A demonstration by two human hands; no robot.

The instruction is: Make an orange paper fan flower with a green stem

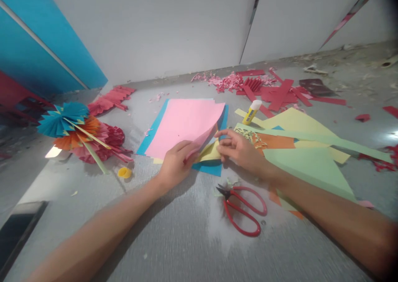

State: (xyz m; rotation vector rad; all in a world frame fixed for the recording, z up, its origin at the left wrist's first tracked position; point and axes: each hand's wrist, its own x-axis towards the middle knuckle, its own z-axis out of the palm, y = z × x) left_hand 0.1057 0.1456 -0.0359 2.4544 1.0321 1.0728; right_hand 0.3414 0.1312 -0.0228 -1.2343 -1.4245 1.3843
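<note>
On the grey floor (186,240), close to the wall, lay a flat stack of paper with a pink sheet (183,124) on top, as yet unfolded and uncut. Loose green sheets (311,162) spread to its right, finished paper fans (77,133) sat to its left, and red scraps (280,93) lay beyond. The left hand (175,164) pinched the pink sheet's lifted near corner. The right hand (239,149), fingers half bent, touched the yellow sheet (211,153) beneath, its grip unclear. Nearer the person lay scissors (242,209), with a glue stick (251,111) behind.

**Room: bare, grey, messy**
Grey floor (186,249), dusty, glare patch (393,135) at right edge. White wall (155,29) behind, dark vertical seam (250,23) in it. Blue panel (37,46) far left. Debris (314,69) along the wall base.
</note>
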